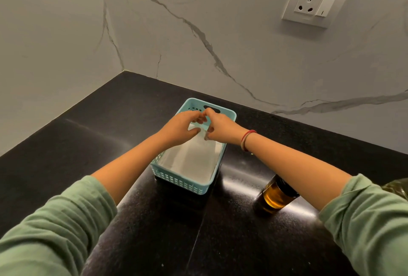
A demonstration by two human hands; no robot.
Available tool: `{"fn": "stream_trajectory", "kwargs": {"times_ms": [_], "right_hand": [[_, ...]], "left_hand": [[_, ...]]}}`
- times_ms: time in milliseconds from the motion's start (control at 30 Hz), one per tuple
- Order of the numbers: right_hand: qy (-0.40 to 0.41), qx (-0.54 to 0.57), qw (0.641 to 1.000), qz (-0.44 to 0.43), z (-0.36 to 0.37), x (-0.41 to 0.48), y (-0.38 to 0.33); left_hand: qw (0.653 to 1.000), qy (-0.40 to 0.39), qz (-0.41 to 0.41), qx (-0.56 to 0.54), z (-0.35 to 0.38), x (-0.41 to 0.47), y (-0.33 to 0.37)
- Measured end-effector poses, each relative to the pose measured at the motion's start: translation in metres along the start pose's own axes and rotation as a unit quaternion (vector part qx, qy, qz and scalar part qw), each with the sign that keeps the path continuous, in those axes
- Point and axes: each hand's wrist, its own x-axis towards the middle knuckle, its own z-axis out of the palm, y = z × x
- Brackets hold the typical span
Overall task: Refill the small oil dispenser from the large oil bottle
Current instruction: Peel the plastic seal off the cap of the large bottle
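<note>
Turquoise basket (176, 179) | left hand (180, 128), right hand (220, 126) pinch white tissue (194, 156) | lift one sheet slowly; mind oil dispenser (277, 196).

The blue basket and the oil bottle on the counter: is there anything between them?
No. In the head view, only bare black counter lies between the blue basket and the oil bottle; the right forearm crosses above it.

Both hands (198, 127) over basket (183, 181) w/ paper.
</note>
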Motion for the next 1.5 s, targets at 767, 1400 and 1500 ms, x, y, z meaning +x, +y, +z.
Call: {"fn": "stream_trajectory", "kwargs": {"times_ms": [767,1400,1500], "right_hand": [[0.103,0.301,0.948,0.014,-0.065,-0.041,0.001],[0.338,0.43,0.83,0.107,-0.095,-0.254,0.078],[0.349,0.435,0.823,0.111,-0.091,-0.28,0.086]], "left_hand": [[0.999,0.038,-0.039,-0.001,-0.033,0.0,0.019],[0.982,-0.019,0.177,-0.067,0.024,0.035,0.196],[0.978,-0.041,0.187,-0.078,0.041,0.039,0.22]]}}
